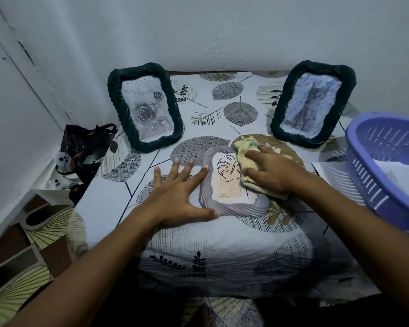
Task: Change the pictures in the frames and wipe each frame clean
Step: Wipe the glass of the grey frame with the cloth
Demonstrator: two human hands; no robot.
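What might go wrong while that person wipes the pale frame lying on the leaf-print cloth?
1. The pale ribbed frame lies on a soft, bulging leaf-print cloth. The left hand only rests flat against its edge, so a hard rub could slide it.
2. The right hand sweeps the yellow cloth near the dark frame with the cat picture, which leans on the wall; a wide stroke might knock it over.

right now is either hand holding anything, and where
The right hand presses a yellow cloth onto the grey frame's right side. The left hand lies flat, steadying its left edge, gripping nothing.
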